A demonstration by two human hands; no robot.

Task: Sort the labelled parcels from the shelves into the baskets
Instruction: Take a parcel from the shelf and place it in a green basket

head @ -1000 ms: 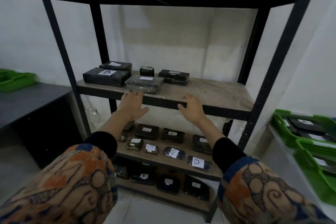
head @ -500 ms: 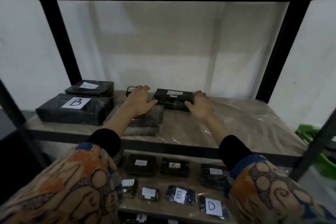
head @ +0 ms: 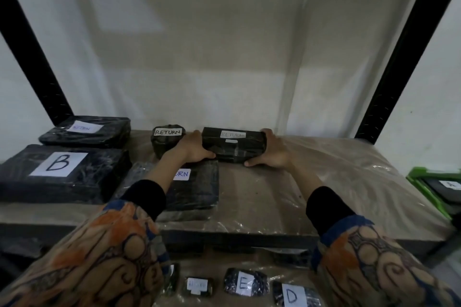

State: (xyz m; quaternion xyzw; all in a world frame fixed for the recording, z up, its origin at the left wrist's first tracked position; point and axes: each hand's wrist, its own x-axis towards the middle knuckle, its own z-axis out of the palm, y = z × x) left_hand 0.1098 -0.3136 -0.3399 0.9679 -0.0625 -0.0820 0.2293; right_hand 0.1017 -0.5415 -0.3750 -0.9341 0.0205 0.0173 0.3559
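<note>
A long black parcel labelled RETURN (head: 233, 143) lies at the back of the middle shelf (head: 324, 182). My left hand (head: 193, 148) grips its left end and my right hand (head: 270, 152) grips its right end, thumbs along the front. Beside it on the left stands a small round RETURN parcel (head: 166, 138). A flat RETURN parcel (head: 197, 192) lies under my left forearm. A large parcel marked B (head: 62, 172) and another RETURN parcel (head: 87, 131) sit at the left.
A green basket (head: 424, 182) holding a parcel marked A (head: 446, 185) stands at the right. On the lower shelf lie small parcels, among them E (head: 245, 281) and D (head: 295, 295). Black shelf posts frame both sides, and plastic sheeting covers the shelf board.
I have moved closer to the shelf. Both hands went from the shelf's front edge to the back and have closed round the ends of the long RETURN parcel.
</note>
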